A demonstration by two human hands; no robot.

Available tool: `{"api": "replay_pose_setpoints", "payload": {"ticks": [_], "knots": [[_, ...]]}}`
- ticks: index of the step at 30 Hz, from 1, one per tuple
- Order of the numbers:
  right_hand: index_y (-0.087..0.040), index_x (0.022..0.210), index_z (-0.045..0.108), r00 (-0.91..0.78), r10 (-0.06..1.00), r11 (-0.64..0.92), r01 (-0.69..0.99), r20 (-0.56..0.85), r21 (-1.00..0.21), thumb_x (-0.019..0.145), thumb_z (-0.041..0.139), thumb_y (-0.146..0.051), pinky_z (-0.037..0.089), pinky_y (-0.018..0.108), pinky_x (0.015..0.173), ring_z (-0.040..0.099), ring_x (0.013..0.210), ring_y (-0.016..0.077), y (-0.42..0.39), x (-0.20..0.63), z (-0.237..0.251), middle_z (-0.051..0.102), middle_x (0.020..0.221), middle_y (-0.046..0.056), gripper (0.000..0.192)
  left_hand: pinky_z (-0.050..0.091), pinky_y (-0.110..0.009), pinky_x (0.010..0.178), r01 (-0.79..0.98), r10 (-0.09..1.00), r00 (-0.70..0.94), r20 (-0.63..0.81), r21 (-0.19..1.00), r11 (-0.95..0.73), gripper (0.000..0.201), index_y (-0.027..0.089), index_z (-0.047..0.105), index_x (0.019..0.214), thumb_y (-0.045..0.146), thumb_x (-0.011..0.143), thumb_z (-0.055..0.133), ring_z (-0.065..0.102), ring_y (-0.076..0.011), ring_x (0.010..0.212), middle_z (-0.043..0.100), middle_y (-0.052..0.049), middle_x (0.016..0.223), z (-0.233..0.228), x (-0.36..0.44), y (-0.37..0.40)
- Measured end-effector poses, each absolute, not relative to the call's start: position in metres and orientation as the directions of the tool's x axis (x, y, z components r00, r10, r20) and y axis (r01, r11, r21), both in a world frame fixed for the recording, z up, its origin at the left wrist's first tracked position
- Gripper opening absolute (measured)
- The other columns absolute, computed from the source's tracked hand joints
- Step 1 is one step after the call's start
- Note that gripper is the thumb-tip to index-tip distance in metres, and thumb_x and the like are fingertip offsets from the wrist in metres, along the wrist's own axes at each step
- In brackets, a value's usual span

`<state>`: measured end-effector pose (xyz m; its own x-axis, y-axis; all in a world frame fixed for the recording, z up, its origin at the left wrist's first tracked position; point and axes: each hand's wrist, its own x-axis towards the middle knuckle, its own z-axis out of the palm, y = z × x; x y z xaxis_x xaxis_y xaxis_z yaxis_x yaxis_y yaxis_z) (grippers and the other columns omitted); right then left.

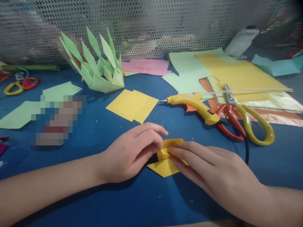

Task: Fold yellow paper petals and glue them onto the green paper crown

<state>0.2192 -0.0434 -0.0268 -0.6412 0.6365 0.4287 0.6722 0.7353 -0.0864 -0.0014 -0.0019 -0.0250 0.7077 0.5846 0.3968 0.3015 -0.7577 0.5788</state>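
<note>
A small piece of yellow paper (164, 168), partly folded, lies on the blue table in front of me. My left hand (132, 151) reaches in from the left, thumb and fingers closed at the paper's raised left edge. From the right, my right hand (213, 170) pinches the upper flap, its fingertips pressed together on the fold. The fingers hide part of the paper. Just beyond my hands are two overlapping yellow paper squares (131, 105).
Right of the squares lie a yellow glue gun (194, 102) with a black cord and red-and-yellow-handled scissors (246, 116). Behind stands a green folded-paper crown shape (104, 82). Green sheets (61, 90), pink paper (146, 66) and another scissors (14, 88) lie around. A perforated metal panel (146, 28) borders the back.
</note>
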Motion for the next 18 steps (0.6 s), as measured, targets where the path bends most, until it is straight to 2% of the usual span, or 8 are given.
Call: {"api": "replay_pose_setpoints", "payload": {"ticks": [5, 8, 12, 18], "knots": [[-0.015, 0.082, 0.065, -0.665, 0.625, 0.755, 0.647, 0.409, -0.103, 0.096, 0.032, -0.011, 0.044, 0.023, 0.051, 0.063, 0.065, 0.0123, -0.044, 0.2182, -0.0251, 0.067, 0.079, 0.005, 0.035, 0.043, -0.026, 0.098, 0.325, 0.602, 0.72, 0.345, 0.598, -0.732, 0.013, 0.016, 0.05, 0.093, 0.006, 0.089, 0.041, 0.049, -0.0131, 0.115, 0.055, -0.009, 0.111, -0.022, -0.0012, -0.0022], [-0.014, 0.081, 0.066, -0.68, 0.607, 0.769, 0.634, 0.411, -0.087, 0.094, 0.034, -0.009, 0.046, 0.024, 0.05, 0.064, 0.065, 0.0141, -0.0433, 0.2173, -0.0234, 0.067, 0.077, 0.006, 0.035, 0.043, -0.03, 0.099, 0.372, 0.619, 0.728, 0.295, 0.588, -0.718, 0.012, 0.015, 0.053, 0.1, 0.017, 0.088, 0.05, 0.049, -0.0166, 0.115, 0.053, -0.011, 0.117, -0.0217, -0.001, -0.0021], [-0.012, 0.077, 0.066, -0.73, 0.559, 0.805, 0.592, 0.393, -0.046, 0.091, 0.029, -0.003, 0.045, 0.025, 0.046, 0.062, 0.059, 0.0145, -0.0422, 0.2165, -0.0195, 0.066, 0.073, 0.007, 0.041, 0.043, -0.033, 0.098, 0.403, 0.572, 0.767, 0.29, 0.475, -0.782, 0.015, 0.017, 0.062, 0.1, 0.02, 0.087, 0.055, 0.051, -0.0187, 0.111, 0.052, -0.01, 0.124, -0.0231, 0.0001, -0.0018], [-0.012, 0.08, 0.065, -0.762, 0.543, 0.822, 0.569, 0.352, -0.036, 0.09, 0.028, -0.002, 0.047, 0.025, 0.049, 0.06, 0.056, 0.0129, -0.0417, 0.2181, -0.018, 0.064, 0.071, 0.007, 0.04, 0.048, -0.035, 0.086, 0.436, 0.498, 0.788, 0.363, 0.242, -0.867, 0.018, 0.015, 0.067, 0.091, 0.018, 0.091, 0.05, 0.055, -0.0209, 0.099, 0.064, -0.009, 0.107, -0.0206, 0.0028, -0.0039]]}}
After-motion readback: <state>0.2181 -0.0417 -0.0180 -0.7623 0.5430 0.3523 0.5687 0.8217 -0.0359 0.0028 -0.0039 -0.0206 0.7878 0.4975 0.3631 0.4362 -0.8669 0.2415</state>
